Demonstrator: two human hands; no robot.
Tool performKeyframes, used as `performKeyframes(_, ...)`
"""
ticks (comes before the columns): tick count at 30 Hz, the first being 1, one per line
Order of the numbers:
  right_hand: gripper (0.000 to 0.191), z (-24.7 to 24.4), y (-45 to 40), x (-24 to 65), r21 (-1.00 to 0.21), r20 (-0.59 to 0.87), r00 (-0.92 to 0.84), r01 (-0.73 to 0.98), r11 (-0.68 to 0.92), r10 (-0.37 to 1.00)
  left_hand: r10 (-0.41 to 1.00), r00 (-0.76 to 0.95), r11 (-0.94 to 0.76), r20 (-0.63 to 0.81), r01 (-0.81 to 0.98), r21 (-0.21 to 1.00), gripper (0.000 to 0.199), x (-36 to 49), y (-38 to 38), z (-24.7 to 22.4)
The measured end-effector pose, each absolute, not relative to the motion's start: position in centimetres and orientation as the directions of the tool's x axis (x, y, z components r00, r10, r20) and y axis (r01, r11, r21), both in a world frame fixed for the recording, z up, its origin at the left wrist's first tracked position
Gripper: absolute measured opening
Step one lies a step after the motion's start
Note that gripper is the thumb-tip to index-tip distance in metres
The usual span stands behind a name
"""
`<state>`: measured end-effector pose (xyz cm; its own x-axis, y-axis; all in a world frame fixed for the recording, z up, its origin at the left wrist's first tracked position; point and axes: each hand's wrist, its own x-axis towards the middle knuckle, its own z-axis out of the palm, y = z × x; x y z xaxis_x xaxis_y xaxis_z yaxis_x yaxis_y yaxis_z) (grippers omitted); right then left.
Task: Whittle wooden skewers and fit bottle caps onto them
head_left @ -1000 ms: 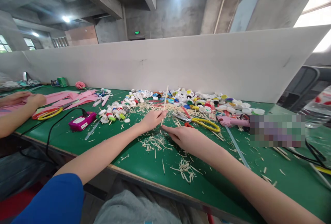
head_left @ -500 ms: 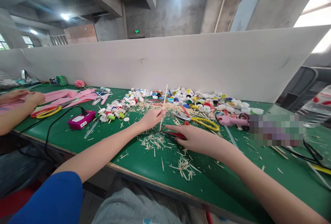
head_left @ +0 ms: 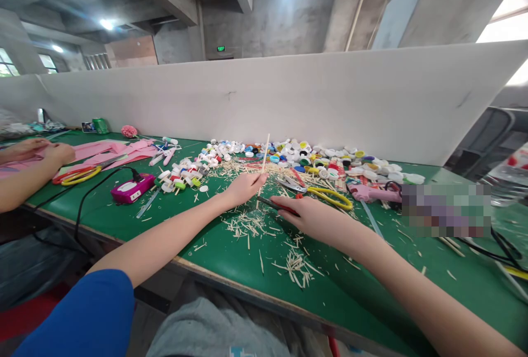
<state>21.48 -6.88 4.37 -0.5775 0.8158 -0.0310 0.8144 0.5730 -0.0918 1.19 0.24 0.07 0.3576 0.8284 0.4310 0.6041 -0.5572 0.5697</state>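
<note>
My left hand (head_left: 246, 187) pinches a thin pale wooden stick (head_left: 266, 150), which stands nearly upright with its lower end below the fingers. Held in my right hand (head_left: 315, 217) is a red-handled cutter (head_left: 284, 206) with dark jaws, its tip at the stick's lower part. The jaws look closed or nearly so; whether they touch the stick I cannot tell. Cut stick bits (head_left: 247, 225) lie scattered below both hands. Just beyond my right hand rest yellow-handled scissors (head_left: 330, 196).
Bottle caps (head_left: 297, 153) are heaped along the white partition (head_left: 264, 98). Caps on sticks (head_left: 181, 175) lie left, near a magenta power box (head_left: 132, 189) with a black cord. A pink glue gun (head_left: 373, 193) lies right. A neighbour's hands (head_left: 58, 153) hold pink material at far left.
The cutter's jaws, spread apart around the stick's lower part before, have come together. My left hand still holds the stick in nearly the same spot. The view has shifted slightly.
</note>
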Motion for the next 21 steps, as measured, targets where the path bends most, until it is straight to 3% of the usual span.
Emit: performKeyframes(21, 0.044, 3.76, -7.12, 20.96, -0.154, -0.055, -0.597, 0.797, 0.584, 0.8, 0.831, 0.363, -0.556, 0.422, 0.592, 0.584, 0.051, 1.23, 0.15, -0.02)
